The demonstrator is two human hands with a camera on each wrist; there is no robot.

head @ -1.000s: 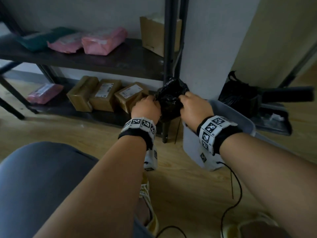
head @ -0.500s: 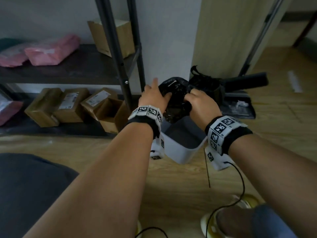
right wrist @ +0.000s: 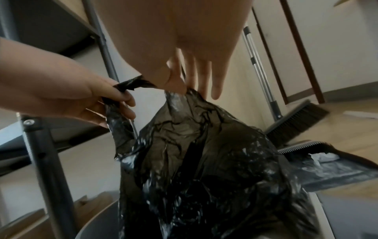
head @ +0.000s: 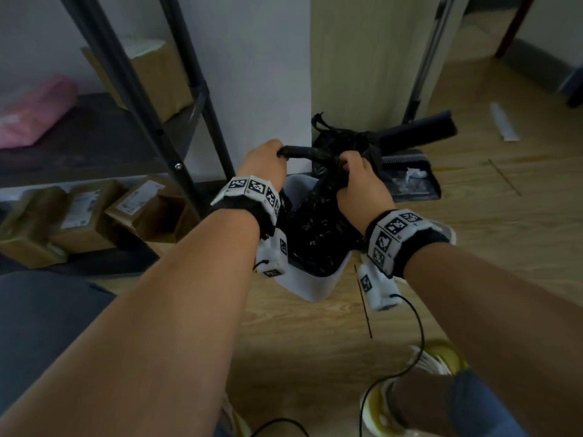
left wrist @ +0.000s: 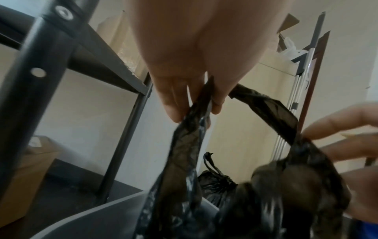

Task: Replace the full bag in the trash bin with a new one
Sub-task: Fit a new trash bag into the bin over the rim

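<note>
A thin black trash bag [head: 318,228] hangs down into the white bin [head: 315,288] on the wooden floor. My left hand [head: 277,154] pinches one strip of the bag's mouth [left wrist: 196,106]. My right hand [head: 345,165] pinches the opposite edge between thumb and fingers [right wrist: 182,87], and the top band is stretched between the two hands. In the right wrist view the bag [right wrist: 204,153] is crinkled and its mouth is partly spread. A tied full black bag [head: 334,137] sits on the floor behind the bin, against the wall.
A black metal shelf [head: 176,127] with cardboard boxes [head: 79,216] stands close on the left. A broom [head: 416,130] and a dustpan [head: 410,184] lie right of the tied bag. My feet in yellow sandals [head: 410,389] and a cable [head: 416,335] are near the bin.
The bag was a crumpled bundle between both hands beside the shelf post. It moved right over the bin, the hands drew apart, and it now hangs down into the bin.
</note>
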